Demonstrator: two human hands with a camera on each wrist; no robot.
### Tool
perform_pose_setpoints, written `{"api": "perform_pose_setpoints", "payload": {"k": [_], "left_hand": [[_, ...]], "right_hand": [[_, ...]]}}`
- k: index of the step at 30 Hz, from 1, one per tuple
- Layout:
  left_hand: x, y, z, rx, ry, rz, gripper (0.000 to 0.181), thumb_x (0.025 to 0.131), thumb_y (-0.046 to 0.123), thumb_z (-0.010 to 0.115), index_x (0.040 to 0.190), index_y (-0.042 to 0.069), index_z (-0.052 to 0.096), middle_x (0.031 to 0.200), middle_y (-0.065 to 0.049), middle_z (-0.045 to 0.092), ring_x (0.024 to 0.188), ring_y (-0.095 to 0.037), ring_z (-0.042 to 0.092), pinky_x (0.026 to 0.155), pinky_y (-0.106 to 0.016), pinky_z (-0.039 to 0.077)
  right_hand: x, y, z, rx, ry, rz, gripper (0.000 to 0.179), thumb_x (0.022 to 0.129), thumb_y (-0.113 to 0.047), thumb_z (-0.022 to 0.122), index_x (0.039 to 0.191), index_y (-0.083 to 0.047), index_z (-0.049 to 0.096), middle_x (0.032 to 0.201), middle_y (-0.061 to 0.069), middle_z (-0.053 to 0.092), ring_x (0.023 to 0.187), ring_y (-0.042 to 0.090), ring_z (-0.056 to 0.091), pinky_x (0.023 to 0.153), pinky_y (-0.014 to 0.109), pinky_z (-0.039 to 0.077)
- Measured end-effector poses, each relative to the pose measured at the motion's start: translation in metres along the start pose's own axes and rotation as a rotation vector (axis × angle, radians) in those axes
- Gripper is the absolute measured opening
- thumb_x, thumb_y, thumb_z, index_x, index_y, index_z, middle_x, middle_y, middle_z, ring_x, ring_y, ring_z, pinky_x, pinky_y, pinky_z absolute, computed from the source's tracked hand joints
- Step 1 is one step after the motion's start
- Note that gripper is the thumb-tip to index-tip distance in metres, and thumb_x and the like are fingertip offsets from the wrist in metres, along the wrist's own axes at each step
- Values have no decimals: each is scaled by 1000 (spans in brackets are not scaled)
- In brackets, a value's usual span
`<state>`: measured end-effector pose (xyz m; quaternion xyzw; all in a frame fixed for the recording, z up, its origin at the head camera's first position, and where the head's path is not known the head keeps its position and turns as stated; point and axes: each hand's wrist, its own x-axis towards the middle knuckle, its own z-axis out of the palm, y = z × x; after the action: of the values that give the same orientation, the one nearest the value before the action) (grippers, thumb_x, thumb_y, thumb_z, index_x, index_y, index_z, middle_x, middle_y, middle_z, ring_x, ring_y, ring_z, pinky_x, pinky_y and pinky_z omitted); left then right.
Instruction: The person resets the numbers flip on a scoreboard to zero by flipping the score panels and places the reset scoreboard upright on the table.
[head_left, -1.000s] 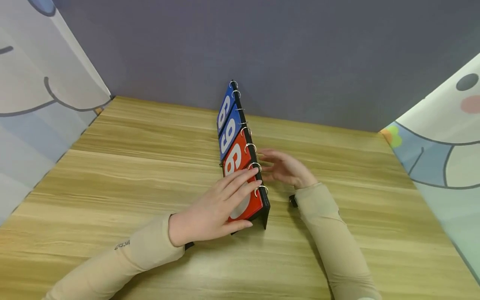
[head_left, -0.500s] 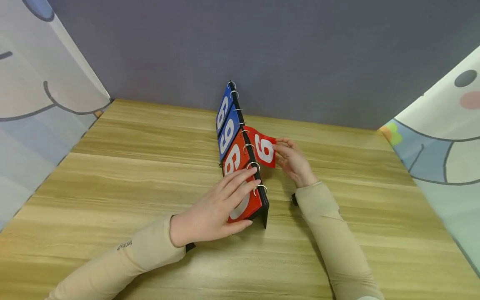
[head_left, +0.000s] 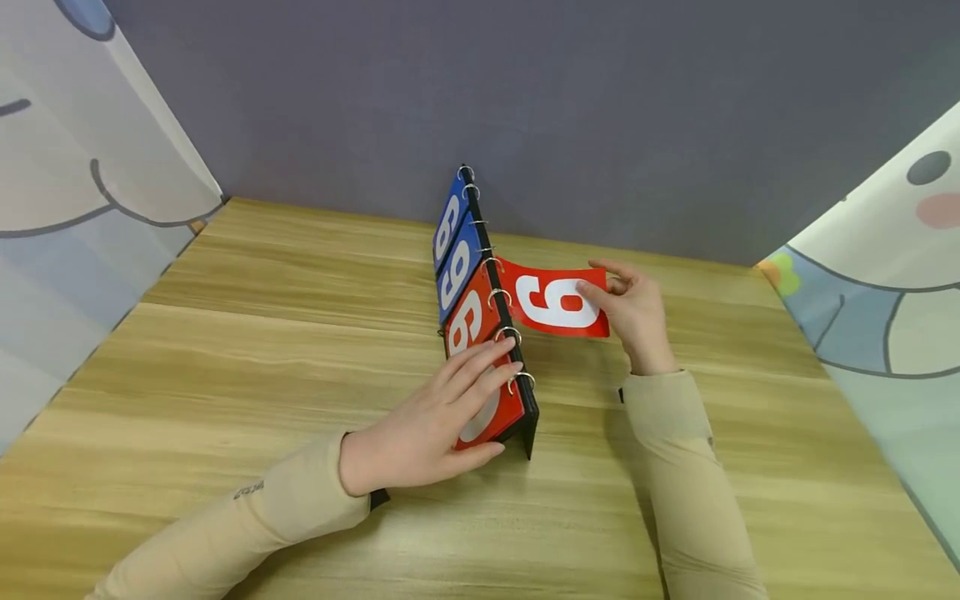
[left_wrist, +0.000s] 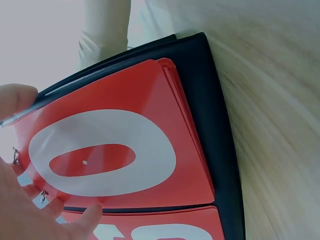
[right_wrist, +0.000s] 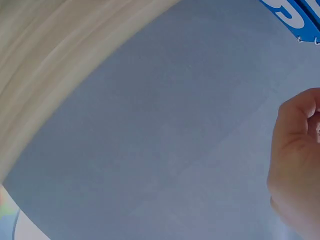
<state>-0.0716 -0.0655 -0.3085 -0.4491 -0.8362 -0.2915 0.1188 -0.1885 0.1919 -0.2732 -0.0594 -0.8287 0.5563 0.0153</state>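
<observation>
Only the head view fully shows the red card the right hand pinches beside the scoreboard, which the straight-fingered left hand touches.

A gray wall is rising behind the far edge of a wood-grained table, while a cartoon-printed panel is lining the left edge and a second panel is flanking the right.

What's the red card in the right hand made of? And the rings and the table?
The red card looks like thin, smooth plastic because it curves, though coated paper is possible. The rings look like polished metal: silvery, with bright glints. The table shows streaky grain and a soft sheen, so maybe wood or laminate.
</observation>
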Motion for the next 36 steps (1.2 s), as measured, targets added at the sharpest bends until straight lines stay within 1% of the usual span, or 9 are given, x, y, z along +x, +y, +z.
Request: {"api": "perform_pose_setpoints", "payload": {"k": [3,7,10,13,18,22,27,31,36], "left_hand": [[0,0,1,-7,-9,-1,77,83,25,73,144,8,29,156,-9,15,143,-24,17,111,-40,32],[-1,-1,1,-5,-8,0,76,83,25,73,144,7,29,156,-9,15,143,-25,17,110,-41,33],[-1,-1,2,-5,-3,2,76,83,24,72,144,7,29,157,-9,14,143,-25,17,110,-41,34],[-1,-1,2,-3,-2,2,77,84,24,72,145,7,28,157,-9,13,143,-25,16,109,-42,35],[-1,-1,3,-14,-8,-11,78,84,24,72,145,8,27,157,-8,13,143,-24,16,108,-41,37],[-1,-1,3,-23,-11,-18,78,83,24,73,145,9,27,157,-8,13,142,-24,16,106,-41,39],[-2,-1,3,-8,-3,-9,79,83,24,73,145,7,26,157,-10,12,143,-26,16,109,-43,35],[-3,-2,2,23,15,1,79,83,24,73,145,6,27,157,-11,15,144,-27,17,112,-43,30],[-2,-1,2,43,20,17,79,83,26,73,144,5,29,156,-12,18,144,-27,19,113,-42,27]], "right_hand": [[-2,-2,-2,125,-10,-7,47,87,-19,68,131,-8,55,74,-13,66,68,3,62,61,17,52],[-8,-8,-7,429,-41,-62,47,93,-15,58,137,-4,46,89,-4,64,68,4,63,61,16,52],[-18,-15,-8,616,-61,-152,45,95,-11,50,139,-7,40,104,4,57,78,8,63,66,17,53],[-28,-22,-3,696,-92,-285,43,94,-5,47,137,-10,39,115,7,53,89,12,63,74,22,54],[-39,-26,15,501,-203,-446,47,91,6,51,133,-8,37,120,4,53,98,13,60,82,25,54],[-42,-23,28,280,-267,-476,52,90,6,54,136,-4,34,121,5,53,95,11,59,82,25,52],[-45,-24,47,122,-309,-492,52,89,2,58,138,0,38,128,15,52,106,19,58,91,32,50],[-48,-32,61,77,-316,-516,46,88,-3,63,132,2,49,127,17,54,111,27,56,95,39,48],[-48,-36,68,56,-290,-580,32,85,1,64,117,6,64,125,17,57,116,26,53,95,41,48]]}}
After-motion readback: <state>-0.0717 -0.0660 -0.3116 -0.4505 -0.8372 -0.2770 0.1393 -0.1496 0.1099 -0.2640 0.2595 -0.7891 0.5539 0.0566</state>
